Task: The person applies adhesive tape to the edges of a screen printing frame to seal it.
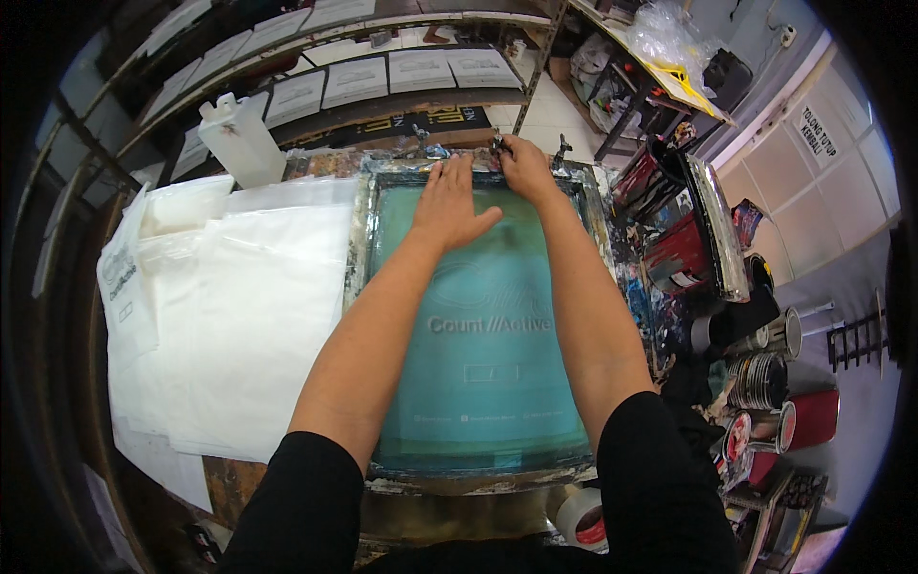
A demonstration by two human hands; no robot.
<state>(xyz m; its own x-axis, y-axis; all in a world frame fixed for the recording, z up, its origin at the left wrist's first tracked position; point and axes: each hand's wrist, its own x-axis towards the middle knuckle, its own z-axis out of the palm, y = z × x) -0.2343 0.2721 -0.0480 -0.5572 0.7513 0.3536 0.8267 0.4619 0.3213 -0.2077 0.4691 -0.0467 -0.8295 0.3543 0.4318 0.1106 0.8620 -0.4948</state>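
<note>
A screen-printing frame [373,239] with teal mesh [478,402] lies on the worktable in front of me. Pale lettering and outlines show in the mesh. My left hand [451,206] rests spread at the frame's far end, fingertips on its far bar and thumb pointing right. Just right of it, the fingers of my right hand [526,170] are closed around a small metal clamp screw [498,145] at the far edge. A similar clamp screw [562,148] stands to the right, and another [421,134] to the left. The right fingertips are partly hidden.
Left of the frame lie stacked white plastic sheets [268,325], with a translucent jug [239,139] behind them. Printed sheets [356,84] line racks at the back. Ink-stained buckets [674,251] and several cans crowd the right side. A tape roll [581,518] sits near me.
</note>
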